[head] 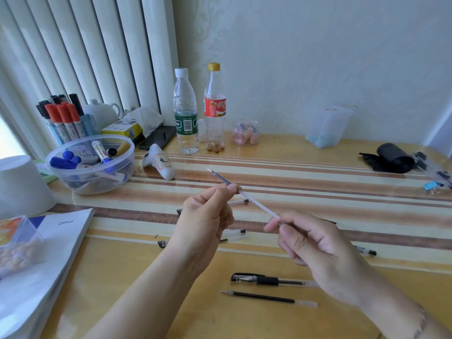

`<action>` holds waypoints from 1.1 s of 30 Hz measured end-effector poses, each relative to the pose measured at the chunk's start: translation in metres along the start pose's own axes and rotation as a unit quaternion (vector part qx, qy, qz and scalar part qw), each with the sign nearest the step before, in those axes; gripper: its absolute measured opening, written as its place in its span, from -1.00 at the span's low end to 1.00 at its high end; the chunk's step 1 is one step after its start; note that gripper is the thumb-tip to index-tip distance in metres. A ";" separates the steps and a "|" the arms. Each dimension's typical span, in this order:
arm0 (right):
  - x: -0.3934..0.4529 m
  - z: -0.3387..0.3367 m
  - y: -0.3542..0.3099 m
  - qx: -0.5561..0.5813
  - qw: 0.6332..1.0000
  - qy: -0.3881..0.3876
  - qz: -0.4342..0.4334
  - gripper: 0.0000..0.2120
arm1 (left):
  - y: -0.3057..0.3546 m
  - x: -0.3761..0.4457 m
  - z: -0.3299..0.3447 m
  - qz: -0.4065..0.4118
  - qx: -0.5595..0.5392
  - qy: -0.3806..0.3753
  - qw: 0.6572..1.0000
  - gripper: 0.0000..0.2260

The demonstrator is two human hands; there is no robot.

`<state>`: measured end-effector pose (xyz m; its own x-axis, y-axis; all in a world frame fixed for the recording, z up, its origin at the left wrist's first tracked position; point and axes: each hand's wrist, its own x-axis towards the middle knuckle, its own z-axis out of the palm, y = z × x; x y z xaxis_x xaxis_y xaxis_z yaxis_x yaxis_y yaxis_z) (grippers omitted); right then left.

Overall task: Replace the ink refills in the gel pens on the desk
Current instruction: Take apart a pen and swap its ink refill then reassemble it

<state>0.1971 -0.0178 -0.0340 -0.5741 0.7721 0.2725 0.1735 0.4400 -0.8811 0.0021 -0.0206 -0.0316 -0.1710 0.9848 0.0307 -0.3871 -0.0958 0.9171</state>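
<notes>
A thin ink refill (254,202), mostly clear with a dark stretch near its metal tip, is held in the air between both hands, tip pointing up-left. My left hand (208,214) pinches it near the tip end. My right hand (313,243) grips its other end, where a pen part seems hidden in the fingers. On the desk near me lie a capped black gel pen (266,280) and a loose black refill (266,298). Several more gel pens (238,231) lie under and beyond my hands, partly hidden.
A clear bowl of markers (90,165) and a marker holder (63,118) stand at the left, with a white bowl (22,184) and books (46,253). Two bottles (186,111) stand at the back. A black roll (391,157) lies far right.
</notes>
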 end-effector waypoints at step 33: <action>0.003 -0.004 -0.010 0.111 0.991 0.055 0.057 -0.88 | -0.009 -0.017 0.010 0.193 0.255 -0.103 0.942 -0.92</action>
<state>0.1969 -0.0185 -0.0234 -0.4682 0.8616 0.1962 0.0451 0.2451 -0.9684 0.0170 -0.0356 -0.0361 -0.0100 0.9029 0.4298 0.1617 -0.4227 0.8917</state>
